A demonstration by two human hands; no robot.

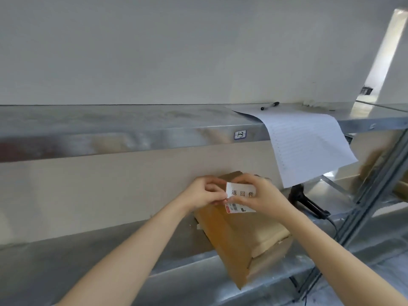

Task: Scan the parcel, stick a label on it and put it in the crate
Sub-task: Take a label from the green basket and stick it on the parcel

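Both hands up over the parcel [238,237], a brown cardboard box lying tilted on the lower metal shelf [88,250], one corner hanging past the front edge. Left hand [205,193] pinches the left edge of the white label [240,192] between thumb and fingertips; right hand [258,195] is closed on the label's right side, fingers curled over its top edge. Looks like the backing is being peeled or the label readied just above the box top, can't tell if it touches the cardboard yet. To do it well: separate the backing cleanly at the corner, keep the sticker flat, lay one edge down first and smooth across, avoid covering the small barcode sticker [239,208] already on the box. Label reads 退回件 in black. Barcode sticker has a red strip, print too small to read. Tag [240,134] on upper shelf lip, handwritten, maybe "13". Printed sheet [309,146] hangs off upper shelf, pen [269,105] on it; black scanner [309,202] stands right of box. No crate in view
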